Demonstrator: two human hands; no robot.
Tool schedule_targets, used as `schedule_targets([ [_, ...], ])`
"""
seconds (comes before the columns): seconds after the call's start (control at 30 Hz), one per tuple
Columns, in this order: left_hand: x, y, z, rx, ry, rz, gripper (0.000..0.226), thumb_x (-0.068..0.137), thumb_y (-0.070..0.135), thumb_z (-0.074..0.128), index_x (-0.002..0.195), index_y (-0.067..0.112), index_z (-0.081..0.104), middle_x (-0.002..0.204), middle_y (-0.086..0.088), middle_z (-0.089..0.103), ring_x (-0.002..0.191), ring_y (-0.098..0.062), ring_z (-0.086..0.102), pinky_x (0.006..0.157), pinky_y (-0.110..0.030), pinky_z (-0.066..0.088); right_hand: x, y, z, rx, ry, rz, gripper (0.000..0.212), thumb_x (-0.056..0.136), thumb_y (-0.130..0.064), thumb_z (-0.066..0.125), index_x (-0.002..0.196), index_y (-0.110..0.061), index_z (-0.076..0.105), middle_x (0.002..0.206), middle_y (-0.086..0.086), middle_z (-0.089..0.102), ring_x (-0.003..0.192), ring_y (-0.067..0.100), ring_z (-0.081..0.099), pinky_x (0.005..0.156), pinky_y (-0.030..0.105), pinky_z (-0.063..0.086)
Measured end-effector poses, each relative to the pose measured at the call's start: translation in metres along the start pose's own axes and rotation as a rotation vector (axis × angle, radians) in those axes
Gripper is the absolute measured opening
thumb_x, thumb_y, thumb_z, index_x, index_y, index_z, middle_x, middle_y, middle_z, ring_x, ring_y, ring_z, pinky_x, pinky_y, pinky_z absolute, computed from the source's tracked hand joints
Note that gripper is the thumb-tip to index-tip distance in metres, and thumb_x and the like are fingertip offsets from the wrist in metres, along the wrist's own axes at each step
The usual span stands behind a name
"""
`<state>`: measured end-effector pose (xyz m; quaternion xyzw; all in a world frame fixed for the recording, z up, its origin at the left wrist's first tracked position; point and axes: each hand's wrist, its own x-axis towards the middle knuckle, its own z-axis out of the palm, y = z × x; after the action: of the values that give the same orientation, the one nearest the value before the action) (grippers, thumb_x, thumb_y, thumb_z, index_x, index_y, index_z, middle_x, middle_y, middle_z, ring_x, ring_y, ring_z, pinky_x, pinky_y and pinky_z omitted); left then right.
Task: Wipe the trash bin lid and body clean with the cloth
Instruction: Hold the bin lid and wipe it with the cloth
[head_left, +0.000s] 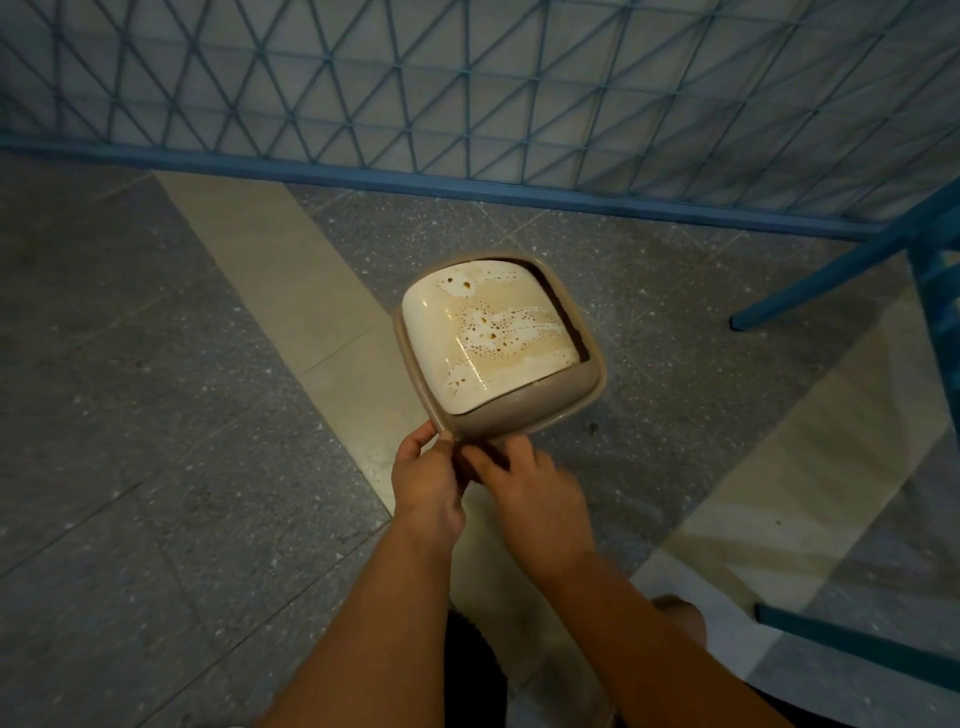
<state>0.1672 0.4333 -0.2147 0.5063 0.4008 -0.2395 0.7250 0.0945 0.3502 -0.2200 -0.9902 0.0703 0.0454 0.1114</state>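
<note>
Two bare hands meet at the near rim of the trash bin lid (524, 410), hiding its near edge and the bin body beneath. Left hand (428, 480) pinches the lid's near-left corner, fingers closed on the rim. Right hand (530, 486) is motion-blurred; its grip cannot be told. Brown stains speckle the white swing flap (483, 338). The bin stands on the terrazzo floor (156, 415) near its blue grille (467, 93).

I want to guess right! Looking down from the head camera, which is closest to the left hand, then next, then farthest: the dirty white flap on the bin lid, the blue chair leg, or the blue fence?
From the left hand:
1. White flap, just ahead, stained brown.
2. Blue chair leg, off to the right.
3. Blue fence, along the back.
</note>
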Motion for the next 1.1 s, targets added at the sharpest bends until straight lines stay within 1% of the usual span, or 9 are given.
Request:
schedule_targets([
  [0.13, 0.001, -0.001, 0.002, 0.068, -0.016, 0.007, 0.027, 0.094, 0.003, 0.053, 0.120, 0.009, 0.056, 0.095, -0.017, 0.068, 0.082, -0.023, 0.065, 0.081, -0.035, 0.057, 0.004, 0.022, -0.008, -0.043, -0.003, -0.013, 0.046, 0.073, -0.026, 0.073, 0.114, -0.038, 0.059, 0.097, 0.006, 0.056, 0.069, 0.026, 0.058, 0.049, 0.032, 0.048],
  [0.3, 0.004, 0.005, -0.002, 0.089, 0.006, -0.007, 0.022, 0.095, 0.003, 0.053, 0.115, 0.012, 0.053, 0.080, -0.009, 0.061, 0.072, -0.015, 0.055, 0.085, -0.032, 0.054, 0.004, 0.060, -0.019, -0.031, 0.050, 0.158, 0.048, 0.074, -0.014, 0.067, 0.117, -0.035, 0.059, 0.095, 0.011, 0.052, 0.069, 0.029, 0.055, 0.045, 0.034, 0.046],
  [0.5, 0.005, 0.007, -0.001, 0.115, 0.024, -0.019, 0.024, 0.095, 0.002, 0.052, 0.117, 0.011, 0.054, 0.081, -0.009, 0.062, 0.072, -0.015, 0.057, 0.083, -0.032, 0.054, 0.000, 0.071, -0.017, 0.076, 0.036, 0.413, 0.053, 0.091, -0.012, 0.049, 0.138, -0.035, 0.041, 0.115, 0.012, 0.042, 0.087, 0.029, 0.051, 0.068, 0.038, 0.048],
  [0.6, 0.007, 0.009, -0.002, 0.087, 0.046, -0.010, 0.027, 0.095, 0.005, 0.053, 0.121, 0.010, 0.057, 0.089, -0.008, 0.065, 0.079, -0.016, 0.059, 0.091, -0.034, 0.051, -0.003, 0.074, -0.017, 0.312, 0.058, 0.566, 0.051, 0.097, -0.015, 0.041, 0.142, -0.036, 0.033, 0.120, 0.009, 0.037, 0.087, 0.020, 0.047, 0.076, 0.033, 0.042],
  [0.73, 0.010, 0.007, -0.006, -0.073, 0.149, -0.008, 0.026, 0.094, 0.010, 0.055, 0.121, 0.008, 0.057, 0.107, -0.010, 0.065, 0.094, -0.018, 0.063, 0.096, -0.035, 0.051, -0.005, 0.062, -0.010, 0.957, 0.104, 0.802, 0.046, 0.094, -0.026, 0.050, 0.139, -0.035, 0.041, 0.122, 0.006, 0.042, 0.101, 0.019, 0.050, 0.098, 0.039, 0.042],
  [0.87, 0.001, -0.011, 0.007, -0.158, 0.160, -0.114, 0.013, 0.094, 0.009, 0.045, 0.086, 0.007, 0.056, 0.086, -0.010, 0.055, 0.077, -0.018, 0.057, 0.083, -0.034, 0.052, -0.001, 0.051, -0.009, 1.393, 0.149, 1.201, 0.056, 0.091, -0.052, 0.045, 0.137, -0.020, 0.046, 0.132, 0.008, 0.049, 0.121, 0.027, 0.048, 0.104, 0.043, 0.037],
  [0.97, -0.012, -0.025, 0.026, -0.142, 0.046, -0.138, 0.010, 0.092, 0.002, 0.051, 0.098, 0.002, 0.059, 0.088, -0.012, 0.060, 0.087, -0.021, 0.061, 0.094, -0.036, 0.051, 0.009, 0.047, -0.010, 1.601, 0.146, 1.389, 0.061, 0.091, -0.055, 0.043, 0.136, -0.014, 0.047, 0.137, 0.012, 0.050, 0.122, 0.029, 0.049, 0.106, 0.045, 0.037],
  [1.03, -0.014, -0.029, 0.035, -0.133, 0.007, -0.125, 0.017, 0.093, 0.002, 0.054, 0.110, 0.002, 0.059, 0.093, -0.012, 0.064, 0.088, -0.020, 0.063, 0.089, -0.031, 0.051, 0.016, 0.042, -0.012, 1.686, 0.170, 1.376, 0.041, 0.089, -0.043, 0.054, 0.120, -0.017, 0.060, 0.120, 0.009, 0.061, 0.107, 0.027, 0.058, 0.098, 0.042, 0.046],
  [1.1, -0.014, -0.029, 0.039, -0.117, 0.002, -0.100, 0.015, 0.094, 0.002, 0.054, 0.107, 0.004, 0.061, 0.090, -0.011, 0.067, 0.081, -0.018, 0.065, 0.075, -0.028, 0.054, 0.021, 0.036, -0.011, 1.684, 0.188, 1.308, 0.015, 0.086, -0.028, 0.063, 0.100, -0.023, 0.067, 0.105, 0.007, 0.066, 0.096, 0.023, 0.062, 0.089, 0.038, 0.051],
])
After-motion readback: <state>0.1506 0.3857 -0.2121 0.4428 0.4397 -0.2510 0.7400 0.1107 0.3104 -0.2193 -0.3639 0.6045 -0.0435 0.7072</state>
